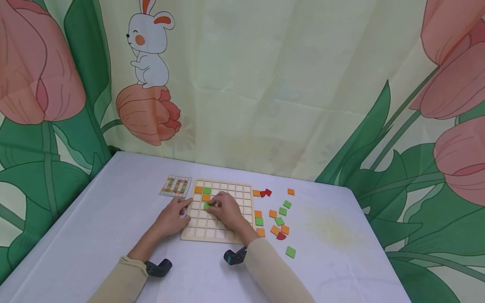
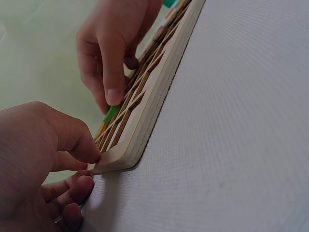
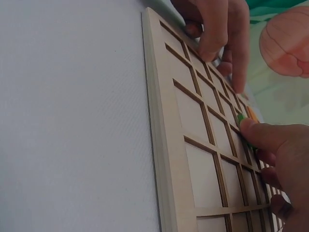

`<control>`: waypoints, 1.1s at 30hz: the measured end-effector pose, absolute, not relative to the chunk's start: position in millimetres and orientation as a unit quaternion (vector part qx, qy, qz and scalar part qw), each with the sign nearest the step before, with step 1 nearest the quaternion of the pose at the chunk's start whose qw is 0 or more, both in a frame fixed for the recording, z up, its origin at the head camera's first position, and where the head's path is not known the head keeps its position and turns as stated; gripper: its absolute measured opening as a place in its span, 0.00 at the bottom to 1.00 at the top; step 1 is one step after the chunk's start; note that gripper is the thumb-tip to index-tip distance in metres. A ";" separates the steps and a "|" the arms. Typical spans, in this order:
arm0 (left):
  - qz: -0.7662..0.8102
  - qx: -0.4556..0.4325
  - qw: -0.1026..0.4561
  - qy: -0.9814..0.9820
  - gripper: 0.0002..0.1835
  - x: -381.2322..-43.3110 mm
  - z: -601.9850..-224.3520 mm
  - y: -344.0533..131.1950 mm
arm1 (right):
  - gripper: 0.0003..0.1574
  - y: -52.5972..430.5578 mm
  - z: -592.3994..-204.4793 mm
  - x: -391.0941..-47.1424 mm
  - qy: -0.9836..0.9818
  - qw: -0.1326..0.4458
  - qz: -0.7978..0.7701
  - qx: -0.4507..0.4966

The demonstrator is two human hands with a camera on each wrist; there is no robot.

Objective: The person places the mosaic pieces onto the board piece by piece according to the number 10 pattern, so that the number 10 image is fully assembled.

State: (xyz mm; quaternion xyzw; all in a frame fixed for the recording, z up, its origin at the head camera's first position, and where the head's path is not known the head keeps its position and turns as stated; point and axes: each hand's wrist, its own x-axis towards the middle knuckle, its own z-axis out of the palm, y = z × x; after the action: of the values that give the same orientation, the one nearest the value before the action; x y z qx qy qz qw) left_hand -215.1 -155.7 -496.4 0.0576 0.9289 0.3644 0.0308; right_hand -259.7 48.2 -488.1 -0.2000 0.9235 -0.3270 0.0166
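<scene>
White table (image 1: 341,269) (cloth-covered): gridded board (image 1: 244,202), pattern card (image 1: 176,185), loose tiles (image 1: 290,252).

The grid board (image 3: 172,145) looks matt wood, the tablecloth (image 3: 77,121) finely textured cloth.

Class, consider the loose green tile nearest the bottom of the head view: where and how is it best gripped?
Probably by two opposite edges of the green tile, coming straight down from above: it lies flat on the white table, with nothing touching its sides.
</scene>
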 end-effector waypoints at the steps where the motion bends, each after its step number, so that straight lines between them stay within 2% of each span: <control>1: 0.365 0.060 0.031 0.929 0.34 -214.9 -496.3 -155.8 | 0.11 47.6 -488.2 -260.2 0.923 0.018 -0.329 -0.198; 15: 0.361 0.061 0.025 0.930 0.34 -217.0 -498.6 -156.6 | 0.11 36.9 -488.1 -263.1 0.925 0.017 -0.330 -0.188; 26: 0.364 0.061 0.026 0.929 0.34 -215.5 -496.7 -155.0 | 0.16 44.4 -486.6 -259.9 0.911 0.034 -0.366 -0.189; 33: 0.358 0.065 0.023 0.931 0.34 -216.5 -498.7 -155.6 | 0.16 52.5 -487.4 -259.4 0.906 0.030 -0.377 -0.188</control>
State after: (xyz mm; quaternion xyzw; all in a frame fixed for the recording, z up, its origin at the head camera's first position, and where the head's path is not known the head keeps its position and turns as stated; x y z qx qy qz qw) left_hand -216.5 -155.6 -498.7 0.0646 0.9310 0.3584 0.0234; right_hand -259.4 52.5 -487.4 -0.1880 0.9064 -0.3770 0.0300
